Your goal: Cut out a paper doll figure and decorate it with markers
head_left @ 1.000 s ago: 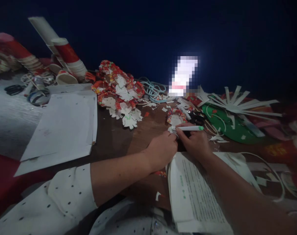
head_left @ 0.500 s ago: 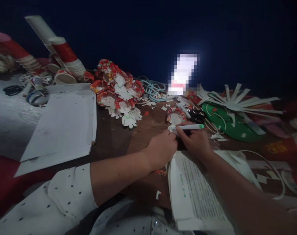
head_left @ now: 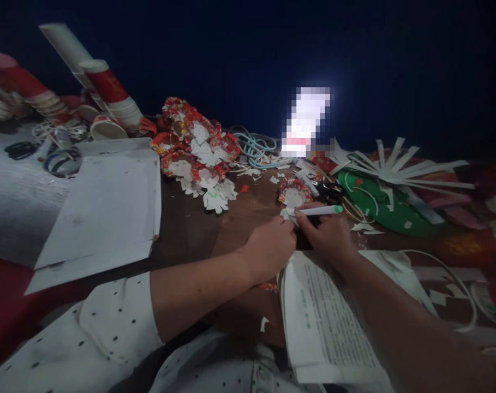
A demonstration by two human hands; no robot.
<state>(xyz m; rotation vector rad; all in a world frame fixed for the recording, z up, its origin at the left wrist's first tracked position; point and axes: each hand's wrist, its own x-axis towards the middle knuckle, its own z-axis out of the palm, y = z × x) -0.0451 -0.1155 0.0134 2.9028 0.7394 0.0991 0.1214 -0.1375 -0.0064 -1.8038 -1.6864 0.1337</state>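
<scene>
My right hand (head_left: 332,237) is closed around a white marker pen (head_left: 321,210) with a green end, which points to the right. A small paper craft (head_left: 293,195) lies just beyond my hands, with a ruffled red rim and a pale round middle. Its white paper cutout (head_left: 287,213) reaches down to my fingers. Curled in, my left hand (head_left: 272,243) pinches the cutout's lower edge, though the fingertips are partly hidden. Both hands are close together. The marker's writing tip is not clearly visible.
Similar red and white paper crafts (head_left: 201,147) are piled left of centre. A printed booklet (head_left: 325,322) lies under my right forearm. White cardboard (head_left: 104,202), stacked paper cups (head_left: 112,90), a lit, pixelated screen (head_left: 307,123), scissors (head_left: 327,190) and a green sheet (head_left: 395,213) surround the work spot.
The marker and my right hand have shifted very slightly to the right. My left hand and the paper craft stay in nearly the same place.
</scene>
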